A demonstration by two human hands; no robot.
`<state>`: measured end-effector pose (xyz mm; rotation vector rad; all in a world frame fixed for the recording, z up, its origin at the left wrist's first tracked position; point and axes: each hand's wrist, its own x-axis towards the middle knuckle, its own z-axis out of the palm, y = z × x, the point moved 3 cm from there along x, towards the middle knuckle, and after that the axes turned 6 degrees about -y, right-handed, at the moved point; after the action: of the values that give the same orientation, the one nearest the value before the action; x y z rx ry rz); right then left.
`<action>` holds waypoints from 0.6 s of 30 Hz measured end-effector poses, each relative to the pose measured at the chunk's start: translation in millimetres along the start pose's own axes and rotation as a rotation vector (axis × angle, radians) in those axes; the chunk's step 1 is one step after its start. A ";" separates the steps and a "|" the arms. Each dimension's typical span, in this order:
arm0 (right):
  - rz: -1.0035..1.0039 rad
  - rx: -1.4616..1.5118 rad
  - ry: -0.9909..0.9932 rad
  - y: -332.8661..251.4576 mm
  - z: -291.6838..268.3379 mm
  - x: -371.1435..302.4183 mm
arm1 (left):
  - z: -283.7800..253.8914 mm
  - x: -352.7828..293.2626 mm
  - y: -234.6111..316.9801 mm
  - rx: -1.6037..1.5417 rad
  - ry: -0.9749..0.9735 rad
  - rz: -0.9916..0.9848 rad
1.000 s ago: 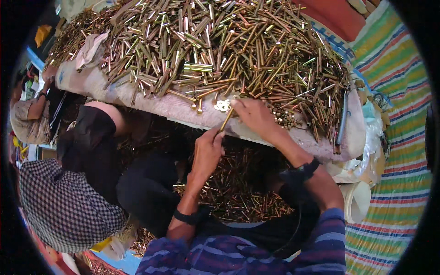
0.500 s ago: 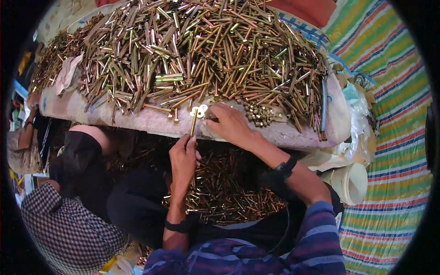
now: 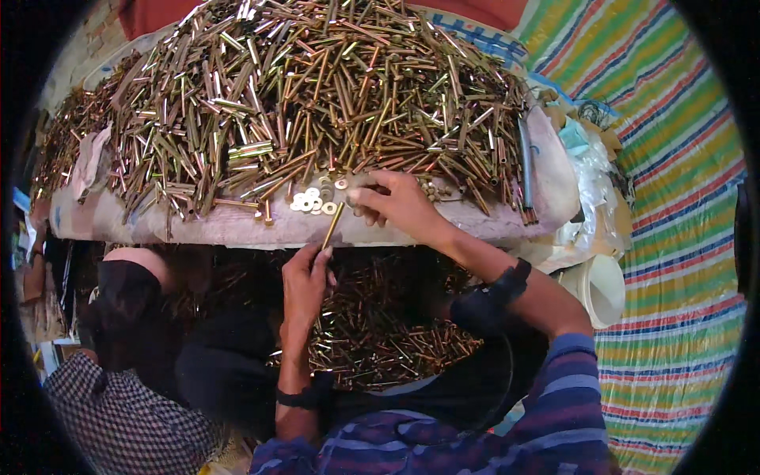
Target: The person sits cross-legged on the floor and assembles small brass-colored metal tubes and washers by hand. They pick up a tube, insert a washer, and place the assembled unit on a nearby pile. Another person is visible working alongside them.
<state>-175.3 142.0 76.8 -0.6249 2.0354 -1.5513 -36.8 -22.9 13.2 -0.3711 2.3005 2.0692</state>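
Left hand (image 3: 304, 277) pinching brass-coloured rod (image 3: 333, 227); right hand (image 3: 402, 206) curled, contents unclear. Loose washers (image 3: 307, 200), left: stray knuckle could sweep them off cloth (image 3: 182, 229) near side.

No text, label, brand, number or sign can be read. Toward one o'clock, the blue pattern (image 3: 484, 39) on the white sheet (image 3: 507, 52) is too blurred to tell; toward two o'clock, a small blue mark (image 3: 535, 149) on the pale cloth (image 3: 237, 229) is likewise not legible.
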 end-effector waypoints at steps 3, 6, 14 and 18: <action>0.087 0.042 -0.074 0.6 -8.5 -20.0 | 7.2 -1.5 1.8 0.049 -0.065 0.000; 0.105 0.068 -0.061 7.0 -15.2 -35.5 | 17.5 0.2 3.7 0.070 -0.103 0.078; 0.135 0.182 0.047 23.0 -26.5 -64.3 | 30.2 -3.2 1.3 0.052 -0.203 0.069; 0.147 0.192 0.033 24.7 -25.6 -71.3 | 37.1 -4.0 4.7 0.118 -0.238 0.123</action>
<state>-138.3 211.8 66.7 -0.3703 1.8805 -1.6532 -39.0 14.7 14.1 0.0213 2.3376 1.8946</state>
